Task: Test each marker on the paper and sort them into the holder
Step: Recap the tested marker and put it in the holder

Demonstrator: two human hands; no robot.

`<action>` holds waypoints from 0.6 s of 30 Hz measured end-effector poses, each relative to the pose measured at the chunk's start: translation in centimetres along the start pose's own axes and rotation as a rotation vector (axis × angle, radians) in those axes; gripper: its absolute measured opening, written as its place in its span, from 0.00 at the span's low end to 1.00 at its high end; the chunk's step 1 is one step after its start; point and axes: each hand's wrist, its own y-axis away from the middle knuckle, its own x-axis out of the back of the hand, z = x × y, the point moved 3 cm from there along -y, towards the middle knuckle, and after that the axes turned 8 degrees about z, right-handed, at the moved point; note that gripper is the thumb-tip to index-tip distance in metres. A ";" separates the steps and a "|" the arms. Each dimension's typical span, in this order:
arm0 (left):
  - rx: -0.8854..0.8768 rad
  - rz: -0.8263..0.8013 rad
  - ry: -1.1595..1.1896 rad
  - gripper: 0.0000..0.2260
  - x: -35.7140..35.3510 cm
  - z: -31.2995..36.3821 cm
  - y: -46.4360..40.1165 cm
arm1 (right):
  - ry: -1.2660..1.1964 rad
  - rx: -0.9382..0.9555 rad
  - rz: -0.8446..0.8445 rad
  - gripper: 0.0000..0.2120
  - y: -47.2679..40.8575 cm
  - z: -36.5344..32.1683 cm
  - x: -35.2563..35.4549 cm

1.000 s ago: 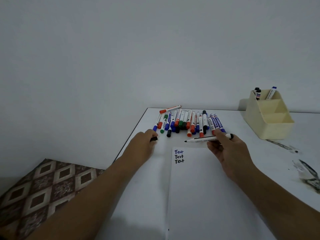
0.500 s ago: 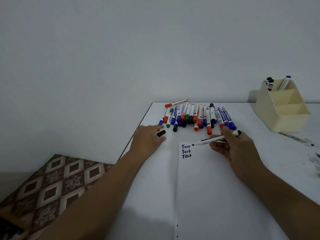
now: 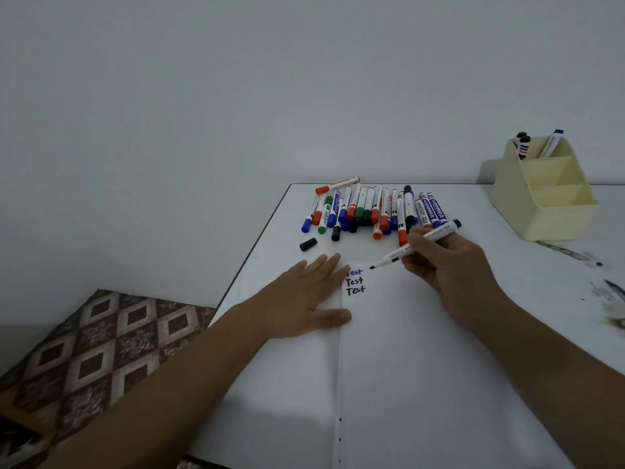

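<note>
My right hand (image 3: 449,269) grips an uncapped black marker (image 3: 414,247), its tip just above the white paper (image 3: 422,367) to the right of three written "Test" lines (image 3: 355,281). My left hand (image 3: 304,296) lies flat with straight fingers on the paper's left edge, covering part of the top word. The marker's black cap (image 3: 308,244) lies loose on the table beyond my left hand. A pile of several red, blue, green and black markers (image 3: 372,209) lies at the far side. The cream holder (image 3: 544,194) stands at the back right with three markers in its rear compartment.
The white table (image 3: 280,252) ends at a left edge above a patterned floor (image 3: 84,350). Dark ink smears (image 3: 605,299) mark the table at the right, near the holder. A plain wall rises behind.
My left hand let go of the black cap, which now lies on the table, and moved down flat onto the paper's edge. My right hand tilted the marker tip down toward the paper.
</note>
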 end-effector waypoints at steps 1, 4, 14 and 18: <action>-0.005 -0.005 -0.021 0.40 -0.1 0.0 0.0 | 0.031 0.015 -0.002 0.06 0.2 -0.1 -0.3; -0.006 0.004 -0.040 0.40 -0.2 -0.2 -0.2 | 0.119 0.056 -0.061 0.08 1.1 -0.1 -1.5; -0.008 0.024 -0.036 0.40 -0.2 0.0 -0.1 | 0.442 0.201 -0.137 0.13 2.7 2.5 -2.8; -0.001 0.014 -0.024 0.40 -0.1 0.0 0.0 | 0.535 0.236 -0.138 0.12 2.5 2.8 -2.8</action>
